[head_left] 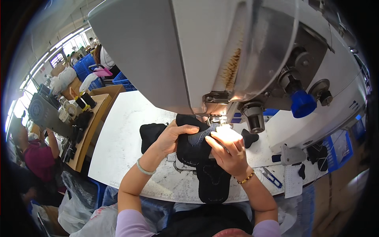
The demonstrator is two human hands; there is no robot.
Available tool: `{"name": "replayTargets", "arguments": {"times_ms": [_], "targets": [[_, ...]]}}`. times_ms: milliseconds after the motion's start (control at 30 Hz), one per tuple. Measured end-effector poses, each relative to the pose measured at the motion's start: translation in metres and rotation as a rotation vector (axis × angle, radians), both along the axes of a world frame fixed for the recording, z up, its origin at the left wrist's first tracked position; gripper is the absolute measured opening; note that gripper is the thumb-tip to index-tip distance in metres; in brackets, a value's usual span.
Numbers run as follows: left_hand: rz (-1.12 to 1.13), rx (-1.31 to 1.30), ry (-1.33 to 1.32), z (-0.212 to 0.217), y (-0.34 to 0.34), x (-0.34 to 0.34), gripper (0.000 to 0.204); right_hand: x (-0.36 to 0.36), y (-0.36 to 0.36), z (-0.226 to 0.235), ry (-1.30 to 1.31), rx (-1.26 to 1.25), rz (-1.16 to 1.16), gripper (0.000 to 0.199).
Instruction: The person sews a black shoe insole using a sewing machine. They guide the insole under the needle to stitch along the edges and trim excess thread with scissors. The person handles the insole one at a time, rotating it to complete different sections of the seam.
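Observation:
A black padded fabric piece with a grey mesh patch lies beneath the needle area of a white sewing machine. My left hand grips its left edge, thumb on top and fingers partly hidden under the cloth. On the other side, my right hand pinches the patch's right edge close to the presser foot, where the lamp glare washes out the fingertips. Another black piece with an outlined shape hangs toward me below the first. To the left of my left hand sits a dark fabric piece.
Blue-handled scissors and a white paper sheet lie at the right of the white table. Beyond them stands a blue basket. At far left, a person in a maroon top works beside a wooden bench with thread cones.

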State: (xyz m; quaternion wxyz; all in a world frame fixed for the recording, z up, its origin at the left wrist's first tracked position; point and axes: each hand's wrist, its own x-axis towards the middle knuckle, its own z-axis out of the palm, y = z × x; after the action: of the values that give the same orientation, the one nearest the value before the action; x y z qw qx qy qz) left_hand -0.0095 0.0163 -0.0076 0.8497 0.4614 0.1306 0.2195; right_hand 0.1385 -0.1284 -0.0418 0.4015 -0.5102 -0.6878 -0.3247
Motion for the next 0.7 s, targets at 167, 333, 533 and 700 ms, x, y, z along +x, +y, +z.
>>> {"name": "replayTargets", "arguments": {"times_ms": [167,333,533,700], "targets": [[0.052,-0.065,0.023,0.0,-0.003,0.0,0.03,0.001,0.0,-0.001,0.027,0.006,0.012,0.034],[0.052,-0.031,0.03,0.002,-0.012,-0.003,0.031,0.007,-0.003,-0.004,0.032,0.002,0.009,0.034],[0.066,-0.156,0.001,-0.001,-0.022,-0.004,0.026,0.012,-0.001,0.0,-0.014,0.043,0.042,0.025],[0.166,-0.109,-0.026,-0.013,-0.03,-0.002,0.027,0.017,-0.003,0.004,0.036,0.054,0.034,0.024]]}}
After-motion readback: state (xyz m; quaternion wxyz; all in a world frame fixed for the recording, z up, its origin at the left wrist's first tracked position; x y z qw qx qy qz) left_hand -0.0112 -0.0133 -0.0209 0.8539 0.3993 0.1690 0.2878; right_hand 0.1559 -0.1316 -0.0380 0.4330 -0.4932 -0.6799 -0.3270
